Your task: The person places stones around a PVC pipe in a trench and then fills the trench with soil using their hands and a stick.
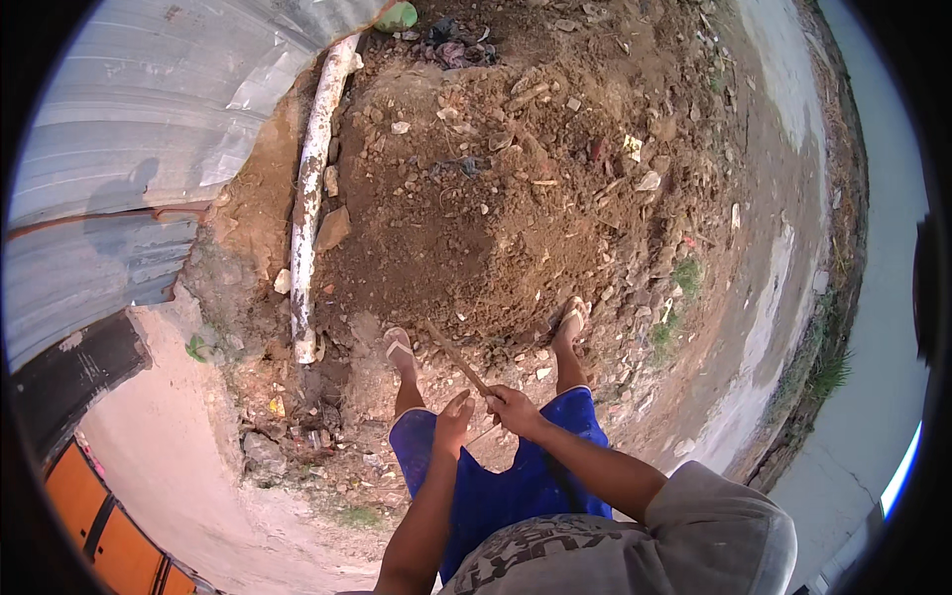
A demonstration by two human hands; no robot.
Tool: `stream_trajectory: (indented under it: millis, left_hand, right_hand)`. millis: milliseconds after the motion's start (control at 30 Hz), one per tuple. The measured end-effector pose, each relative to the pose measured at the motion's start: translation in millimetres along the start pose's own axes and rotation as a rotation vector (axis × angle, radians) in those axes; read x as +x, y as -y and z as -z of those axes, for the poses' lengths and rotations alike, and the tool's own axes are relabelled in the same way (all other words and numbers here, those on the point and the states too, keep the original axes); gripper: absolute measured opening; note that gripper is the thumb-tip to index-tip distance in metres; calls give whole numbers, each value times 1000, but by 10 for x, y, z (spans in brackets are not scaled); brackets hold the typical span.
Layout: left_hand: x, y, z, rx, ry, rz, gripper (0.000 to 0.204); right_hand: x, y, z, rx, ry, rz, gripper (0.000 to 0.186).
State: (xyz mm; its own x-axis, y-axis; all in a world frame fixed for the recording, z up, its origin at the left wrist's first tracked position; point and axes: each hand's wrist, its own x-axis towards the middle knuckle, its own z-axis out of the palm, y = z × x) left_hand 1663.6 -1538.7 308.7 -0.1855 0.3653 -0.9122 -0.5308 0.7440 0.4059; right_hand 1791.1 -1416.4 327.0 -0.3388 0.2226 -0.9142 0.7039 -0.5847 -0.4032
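My right hand (514,410) is closed around the near part of a wooden stick (456,357), in front of my blue shorts. From that fist the stick slants away and to the left, its far end over the soil between my feet. Close beside it on the left, my left hand (453,422) has its fingers curled together. A thin pale strip (483,434) shows between the two hands, too small to name. What the left fingers hold, if anything, is hidden. A mound of loose brown soil (446,238) with stones lies before my feet.
A rusty white pipe (307,213) lies left of the mound, alongside corrugated metal sheets (129,109). Dark rags (456,45) and a green object (397,17) are at the far end. A paved strip (749,337) and a pale wall (843,416) run along the right.
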Motion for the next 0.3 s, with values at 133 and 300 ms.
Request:
stream_trajectory:
  millis: [133, 300]
  left_hand:
    - [-247, 214, 119, 876, 49, -121, 73]
    - [-649, 474, 251, 1209, 116, -23, 78]
  right_hand:
    - [-328, -386, 1171, 34, -320, -35, 31]
    - [-1129, -1278, 2701, -141, -615, -95, 31]
